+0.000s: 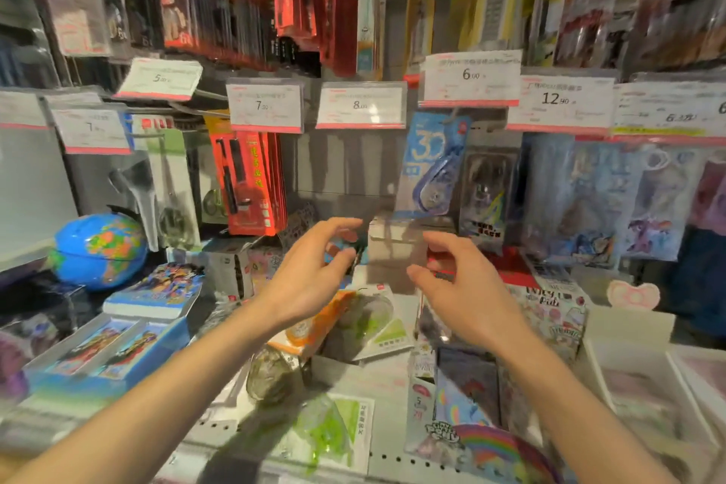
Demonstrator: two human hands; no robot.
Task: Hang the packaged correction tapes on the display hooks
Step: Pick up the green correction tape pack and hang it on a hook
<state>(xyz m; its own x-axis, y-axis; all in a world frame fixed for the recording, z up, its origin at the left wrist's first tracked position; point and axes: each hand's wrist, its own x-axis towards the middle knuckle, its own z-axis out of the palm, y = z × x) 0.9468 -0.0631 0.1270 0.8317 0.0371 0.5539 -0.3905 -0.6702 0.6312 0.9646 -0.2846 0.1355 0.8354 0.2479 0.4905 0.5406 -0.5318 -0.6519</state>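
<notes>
A blue packaged correction tape [432, 165] hangs tilted from a display hook under the 6.00 price tag [470, 78], right of centre on the far back panel. More packaged correction tapes lie loose on the near shelf [396, 460]: an orange-carded one [314, 326] and a green-carded one [377, 322] just beneath the hands, and another green one [334, 432] nearer still. Both hands are raised side by side above this pile, apart from each other. The left hand [310, 279] has its fingers loosely curved and spread, holding nothing. The right hand [467, 291] is likewise loosely curved and holding nothing, thumb pointing left. Under the 8.00 price tag [360, 105] the grey back panel shows bare. Red packets [251, 181] hang to the left, and a blue globe [100, 249] sits on the far left.
</notes>
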